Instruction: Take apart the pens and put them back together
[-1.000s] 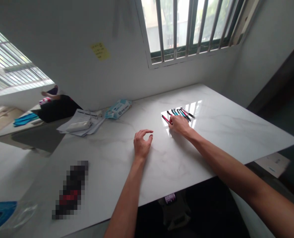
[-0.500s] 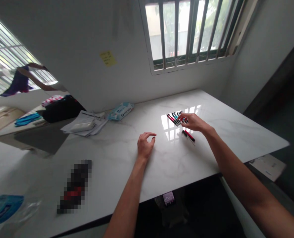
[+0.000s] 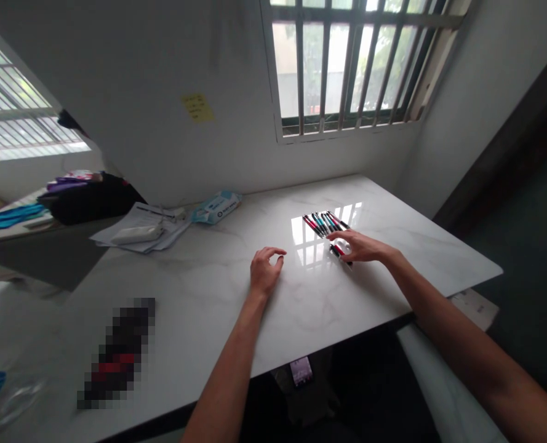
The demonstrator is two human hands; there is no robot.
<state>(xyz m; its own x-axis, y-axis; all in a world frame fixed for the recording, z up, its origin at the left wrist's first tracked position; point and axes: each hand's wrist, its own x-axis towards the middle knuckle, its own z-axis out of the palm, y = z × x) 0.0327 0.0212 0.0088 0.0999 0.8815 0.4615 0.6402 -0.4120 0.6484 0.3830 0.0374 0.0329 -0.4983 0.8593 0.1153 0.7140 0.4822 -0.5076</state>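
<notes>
My left hand (image 3: 264, 272) rests on the white marbled table, thumb and forefinger curved apart with nothing between them. My right hand (image 3: 362, 246) is lowered over a small group of pens, red and black ones (image 3: 339, 251) among them. Its thumb and fingers are spread around these pens, and part of the group is hidden beneath the hand. Just beyond the fingertips, several pens (image 3: 322, 225) in red, black and teal lie side by side in a slanted row.
A blue pack of wipes (image 3: 218, 207) and papers (image 3: 139, 231) lie by the wall. A pixelated dark object (image 3: 119, 354) is on the table at left, near clear plastic packaging (image 3: 17, 400). Below the table edge shows a lit phone (image 3: 301, 371). A barred window (image 3: 347, 74) is behind.
My right hand has moved from the row of pens toward me, down over the small nearer group. My left hand keeps its pose. The view has shifted slightly.
</notes>
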